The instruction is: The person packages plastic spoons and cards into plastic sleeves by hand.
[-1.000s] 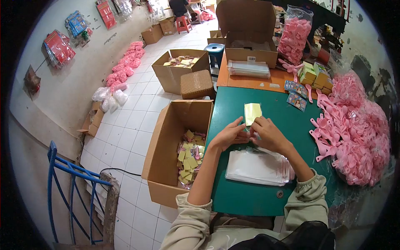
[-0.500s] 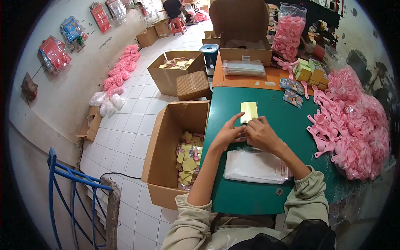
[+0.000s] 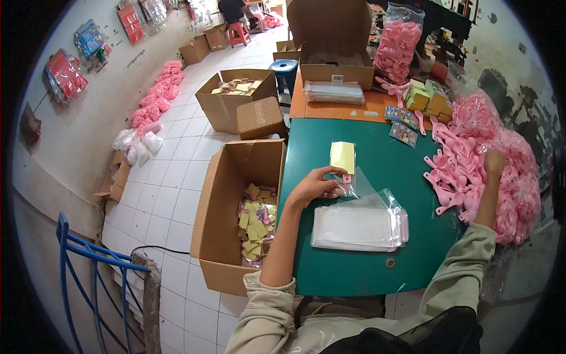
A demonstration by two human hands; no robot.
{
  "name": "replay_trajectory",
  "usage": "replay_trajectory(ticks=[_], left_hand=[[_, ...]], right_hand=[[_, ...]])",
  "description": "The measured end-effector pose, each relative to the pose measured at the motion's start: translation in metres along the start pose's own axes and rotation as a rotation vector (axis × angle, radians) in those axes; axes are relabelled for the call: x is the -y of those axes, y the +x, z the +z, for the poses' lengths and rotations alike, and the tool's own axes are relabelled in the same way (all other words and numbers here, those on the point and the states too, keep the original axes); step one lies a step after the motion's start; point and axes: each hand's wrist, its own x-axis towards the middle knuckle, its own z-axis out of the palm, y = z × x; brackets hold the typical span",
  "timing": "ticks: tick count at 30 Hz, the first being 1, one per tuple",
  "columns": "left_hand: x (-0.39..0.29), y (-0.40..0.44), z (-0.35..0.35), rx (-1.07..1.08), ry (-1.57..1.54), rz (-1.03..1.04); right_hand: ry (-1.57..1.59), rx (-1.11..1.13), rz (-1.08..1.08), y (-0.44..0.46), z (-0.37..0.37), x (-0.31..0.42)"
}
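Observation:
My left hand is closed on a clear plastic packet, pinching its lower end over the green table. Inside the packet a yellow card shows, and a bit of a pink spoon peeks out below the card. Just beneath that hand lies a stack of clear plastic bags, the top one lifted at its corner. Far to the right, my right hand is curled at the heap of pink spoons, against the plastic-wrapped part. Its fingertips are hidden, so anything in them cannot be made out.
Left of the table stands an open carton with several filled packets inside. Printed cards and small yellow boxes sit at the table's far right. Farther back are another carton and a blue bin. A blue railing rises at left.
My right hand has left the packet and swung right to the pink spoon heap. My left hand stays on the packet, where a pink spoon end now shows. The view has shifted slightly.

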Motion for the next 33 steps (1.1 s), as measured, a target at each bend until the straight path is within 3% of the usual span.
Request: replay_trajectory(ticks=[4, 5, 7, 9, 11, 15, 17, 20, 23, 29, 32, 33], left_hand=[[0.000, 0.005, 0.006, 0.059, -0.050, 0.024], [0.001, 0.004, 0.009, 0.033, -0.098, 0.018], [-0.007, 0.004, 0.019, -0.015, -0.181, 0.018], [-0.014, 0.000, 0.027, -0.039, -0.255, 0.035], [-0.015, -0.004, 0.028, -0.048, -0.336, 0.067], [-0.024, -0.013, 0.017, -0.048, -0.444, 0.122], [-0.031, -0.019, 0.019, -0.091, -0.220, 0.095], [-0.033, -0.016, 0.027, -0.179, 0.078, 0.024], [-0.004, 0.004, 0.013, -0.221, 0.230, 0.132], [0.003, 0.008, 0.007, -0.290, 0.176, 0.151], [0.010, 0.011, 0.005, -0.346, 0.217, 0.156], [0.011, 0.013, 0.006, -0.374, 0.226, 0.157]], right_hand=[[-0.360, -0.291, -0.039, -0.032, 0.018, -0.014], [-0.371, -0.538, -0.398, -0.027, 0.042, 0.023], [0.341, -0.210, -0.658, -0.031, 0.048, 0.159], [0.691, 0.176, -0.589, -0.043, 0.070, 0.239], [0.624, 0.058, -0.630, -0.044, 0.096, 0.278], [0.847, -0.064, -0.604, -0.030, 0.126, 0.289], [0.980, -0.077, -0.533, -0.037, 0.124, 0.290], [1.055, -0.009, -0.480, -0.037, 0.133, 0.283], [0.989, 0.026, -0.455, -0.034, 0.127, 0.279], [1.352, 0.317, -0.228, -0.025, 0.153, 0.268], [1.568, 0.499, 0.021, -0.029, 0.142, 0.278], [1.547, 0.437, 0.000, -0.029, 0.145, 0.280]])
